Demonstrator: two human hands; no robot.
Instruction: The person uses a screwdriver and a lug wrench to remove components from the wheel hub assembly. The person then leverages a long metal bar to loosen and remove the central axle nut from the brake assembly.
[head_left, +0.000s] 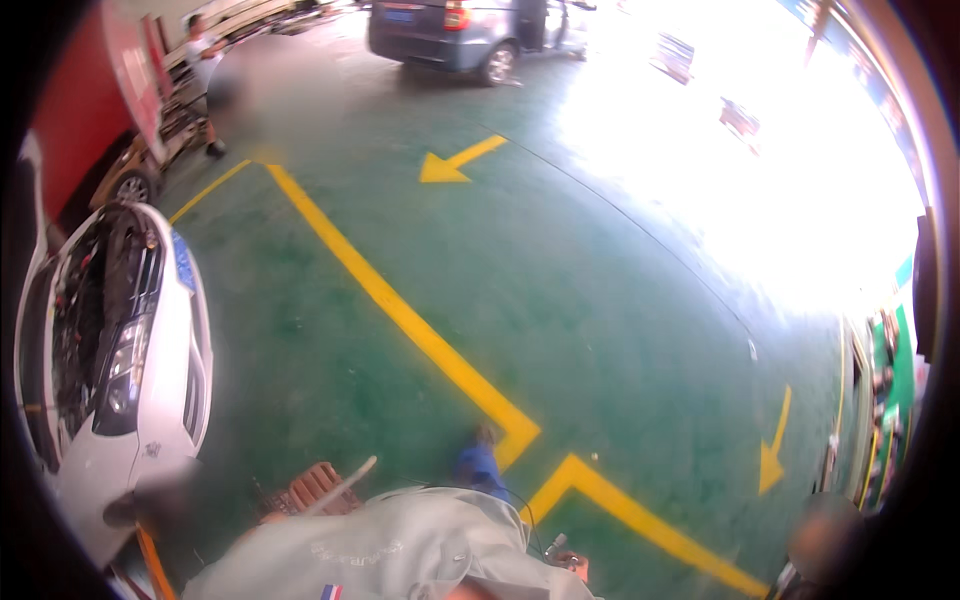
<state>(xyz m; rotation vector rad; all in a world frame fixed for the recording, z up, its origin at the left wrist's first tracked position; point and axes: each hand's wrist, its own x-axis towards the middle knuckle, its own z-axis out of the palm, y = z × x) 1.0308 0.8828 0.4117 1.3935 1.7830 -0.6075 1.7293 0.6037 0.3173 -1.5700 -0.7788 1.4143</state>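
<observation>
At the lower edge, beside my grey jacket (pixel 400 540), my left hand (pixel 312 487) shows as curled, reddish-brown fingers. A pale rod (pixel 350 482) runs along it and sticks out up and to the right, and the fingers look closed round it. On the other side of the jacket, only a small part of my right hand (pixel 570 562) shows. Its fingers seem bent around a small greyish piece (pixel 556 543), too small to name, near a thin dark cable (pixel 530 512). My blue-clad leg (pixel 480 468) steps forward on the floor.
A white car (pixel 165 400) with its bonnet up stands close on the left. Behind it are a red vehicle (pixel 85 110) and a person (pixel 203 65). A dark van (pixel 440 35) stands ahead. Yellow lines (pixel 400 310) mark the green floor; shelving (pixel 885 380) lines the right.
</observation>
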